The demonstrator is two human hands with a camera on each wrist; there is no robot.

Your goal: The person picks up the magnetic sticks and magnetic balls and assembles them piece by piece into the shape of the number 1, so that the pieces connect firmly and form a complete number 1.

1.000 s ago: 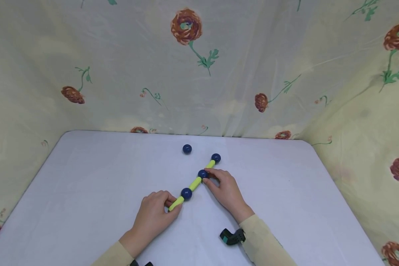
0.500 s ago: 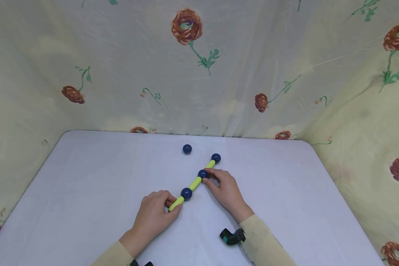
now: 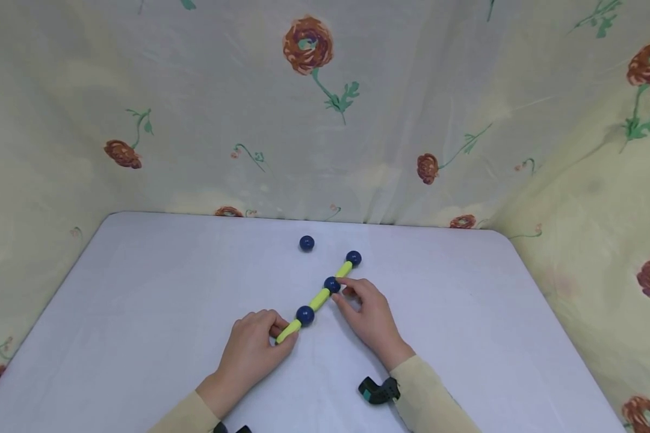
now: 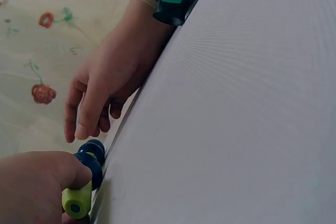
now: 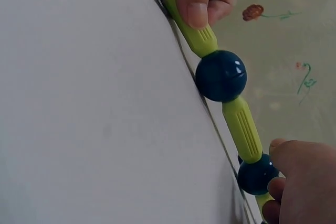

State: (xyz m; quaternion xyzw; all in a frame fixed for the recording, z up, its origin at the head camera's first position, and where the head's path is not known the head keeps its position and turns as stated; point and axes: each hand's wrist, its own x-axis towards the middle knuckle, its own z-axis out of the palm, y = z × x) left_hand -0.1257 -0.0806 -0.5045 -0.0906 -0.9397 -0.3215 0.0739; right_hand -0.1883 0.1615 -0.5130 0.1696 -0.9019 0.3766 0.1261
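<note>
A straight chain of lime-yellow rods and dark blue balls, like a magnetic building set, lies diagonally on the white table. My left hand [image 3: 254, 346] pinches the near-end rod [image 3: 288, 331] between thumb and fingers; its dark end cap shows in the left wrist view. That rod meets the near ball [image 3: 305, 316]. A second rod [image 3: 319, 299] runs on to the middle ball [image 3: 332, 284]. Thumb and fingers of my right hand [image 3: 369, 313] are spread around that middle ball, loosely at its edge. Beyond it, a third rod [image 3: 343, 269] leads to the far-end ball [image 3: 354, 258].
A loose dark blue ball [image 3: 306, 243] sits toward the back of the white table [image 3: 168, 270], left of the chain's far end. A flowered curtain [image 3: 222, 108] surrounds the table's back and sides. A black wrist camera [image 3: 378, 390] juts from the right sleeve.
The right hand's fingers have loosened and drawn slightly back from the middle ball. The left hand and the chain stay in place; the head view shifts a little.
</note>
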